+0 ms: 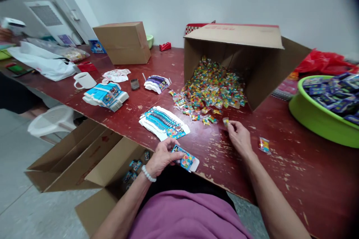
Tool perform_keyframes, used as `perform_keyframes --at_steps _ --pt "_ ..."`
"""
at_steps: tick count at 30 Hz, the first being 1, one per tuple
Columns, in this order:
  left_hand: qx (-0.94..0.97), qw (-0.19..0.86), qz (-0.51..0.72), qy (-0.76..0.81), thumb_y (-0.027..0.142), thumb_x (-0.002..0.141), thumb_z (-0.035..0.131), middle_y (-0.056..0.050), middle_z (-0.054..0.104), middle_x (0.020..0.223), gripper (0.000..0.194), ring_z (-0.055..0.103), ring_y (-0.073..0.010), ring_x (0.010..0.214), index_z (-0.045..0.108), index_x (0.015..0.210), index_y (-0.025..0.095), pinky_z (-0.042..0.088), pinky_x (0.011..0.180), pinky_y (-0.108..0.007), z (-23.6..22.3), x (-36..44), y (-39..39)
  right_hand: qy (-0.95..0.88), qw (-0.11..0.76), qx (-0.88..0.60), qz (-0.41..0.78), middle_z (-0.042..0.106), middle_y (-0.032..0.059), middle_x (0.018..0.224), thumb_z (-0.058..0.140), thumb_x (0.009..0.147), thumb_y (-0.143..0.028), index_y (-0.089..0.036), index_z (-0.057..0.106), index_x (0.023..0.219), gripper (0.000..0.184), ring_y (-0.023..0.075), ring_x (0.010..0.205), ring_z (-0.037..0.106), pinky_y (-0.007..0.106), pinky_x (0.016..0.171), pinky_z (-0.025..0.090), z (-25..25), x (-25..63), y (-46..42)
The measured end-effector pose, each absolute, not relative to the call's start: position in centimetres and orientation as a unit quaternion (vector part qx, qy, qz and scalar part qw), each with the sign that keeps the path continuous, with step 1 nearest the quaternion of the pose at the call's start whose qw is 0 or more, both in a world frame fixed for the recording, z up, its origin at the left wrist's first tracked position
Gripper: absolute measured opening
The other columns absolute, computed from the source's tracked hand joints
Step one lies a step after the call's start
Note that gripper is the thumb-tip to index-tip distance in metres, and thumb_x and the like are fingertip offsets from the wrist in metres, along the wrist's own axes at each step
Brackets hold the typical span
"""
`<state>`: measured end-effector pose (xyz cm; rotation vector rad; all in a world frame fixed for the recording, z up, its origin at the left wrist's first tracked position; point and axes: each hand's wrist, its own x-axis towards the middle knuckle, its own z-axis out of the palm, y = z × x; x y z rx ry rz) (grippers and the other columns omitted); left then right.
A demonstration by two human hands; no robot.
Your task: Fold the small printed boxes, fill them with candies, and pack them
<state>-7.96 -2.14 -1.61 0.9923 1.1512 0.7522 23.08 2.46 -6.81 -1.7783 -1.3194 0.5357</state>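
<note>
My left hand is closed round a small blue printed box at the near edge of the red table. My right hand rests on the table with its fingertips pinched on a small wrapped candy. Just beyond it lies the spill of colourful wrapped candies from a cardboard box tipped on its side. A fanned stack of flat blue box blanks sits beside my left hand. One loose candy packet lies to the right of my right hand.
A green basin of filled blue boxes stands at the right. More flat blanks, a white mug and a closed cardboard box sit further left. An open carton on the floor holds several finished boxes. White stool.
</note>
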Motion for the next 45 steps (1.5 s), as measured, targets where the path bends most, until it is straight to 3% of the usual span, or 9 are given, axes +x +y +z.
perform_keyframes --at_steps 3,5,9,15,19,27,35,42,45 --pt "0.383 0.700 0.348 0.493 0.031 0.061 0.088 0.002 0.063 0.075 0.047 0.063 -0.0140 0.060 0.053 0.091 0.018 0.051 0.048 -0.022 -1.3 -7.6 -2.1 -0.480 0.471 -0.678 0.299 0.065 0.0064 0.081 0.043 0.091 -0.059 -0.016 0.062 0.108 0.050 0.0185 0.062 0.060 0.029 0.051 0.048 -5.3 22.0 1.1" --pt "0.331 0.731 0.370 0.467 0.025 0.060 0.089 -0.001 0.066 0.085 0.051 0.067 -0.0163 0.067 0.055 0.097 0.019 0.056 0.055 -0.028 -1.1 -7.1 -2.2 -0.430 0.504 -0.625 0.414 0.062 0.0021 0.073 0.057 0.083 -0.063 -0.018 0.064 0.103 0.050 0.0135 0.052 0.054 0.024 0.043 0.040 -3.8 20.8 0.0" --pt "0.293 0.776 0.384 0.405 0.015 0.058 0.088 -0.010 0.066 0.112 0.060 0.068 -0.0217 0.087 0.061 0.112 0.017 0.058 0.068 -0.033 -0.9 -6.2 -2.7 -0.423 0.474 -0.518 0.572 0.061 -0.0014 0.072 0.076 0.074 -0.052 -0.019 0.067 0.099 0.042 0.0093 0.053 0.049 0.021 0.046 0.038 -1.1 18.3 -2.1" --pt "0.365 0.812 0.296 0.348 0.017 0.060 0.087 -0.009 0.071 0.094 0.052 0.067 -0.0160 0.074 0.067 0.108 0.011 0.053 0.069 -0.026 -1.1 -5.7 -3.7 -0.612 0.369 -0.485 0.504 0.068 0.0026 0.091 0.065 0.086 -0.043 -0.020 0.070 0.101 0.028 0.0178 0.080 0.061 0.031 0.073 0.050 0.9 16.8 -3.4" --pt "0.402 0.813 0.260 0.331 0.019 0.062 0.084 -0.005 0.070 0.086 0.052 0.069 -0.0185 0.072 0.063 0.110 0.015 0.051 0.065 -0.026 -0.8 -5.1 -3.9 -0.633 0.372 -0.465 0.494 0.067 0.0039 0.104 0.064 0.087 -0.042 -0.024 0.067 0.118 0.036 0.0196 0.092 0.061 0.035 0.083 0.050 1.5 16.6 -3.0" --pt "0.439 0.800 0.255 0.319 0.015 0.070 0.069 -0.008 0.070 0.100 0.058 0.068 -0.0174 0.071 0.050 0.124 0.019 0.048 0.063 -0.025 0.5 -5.1 -3.8 -0.535 0.434 -0.485 0.539 0.071 0.0033 0.088 0.079 0.072 -0.044 -0.019 0.070 0.096 0.036 0.0162 0.075 0.064 0.031 0.072 0.051 1.2 16.6 -2.4" --pt "0.438 0.777 0.297 0.341 0.010 0.062 0.065 -0.001 0.065 0.085 0.051 0.061 -0.0124 0.060 0.055 0.111 0.019 0.048 0.057 -0.024 0.4 -4.4 -3.9 -0.713 0.371 -0.443 0.398 0.069 0.0049 0.091 0.061 0.090 -0.032 -0.024 0.075 0.099 0.019 0.0206 0.085 0.064 0.034 0.079 0.050 2.4 15.3 -3.2" --pt "0.260 0.809 0.371 0.375 0.056 0.083 0.053 -0.009 0.070 0.073 0.050 0.062 -0.0178 0.048 0.062 0.106 0.012 0.047 0.046 -0.027 0.0 -4.3 -3.4 -0.659 0.444 -0.503 0.340 0.065 0.0068 0.102 0.058 0.094 -0.039 -0.024 0.068 0.103 0.021 0.0222 0.095 0.062 0.033 0.082 0.049 1.9 14.1 -4.0" --pt "0.193 0.804 0.403 0.392 0.049 0.083 0.057 -0.008 0.071 0.072 0.043 0.062 -0.0174 0.048 0.064 0.101 0.011 0.048 0.046 -0.027 -0.2 -4.2 -3.4 -0.671 0.434 -0.485 0.355 0.067 0.0069 0.098 0.060 0.092 -0.041 -0.023 0.072 0.099 0.023 0.0219 0.092 0.064 0.030 0.077 0.051 0.4 12.8 -4.6"
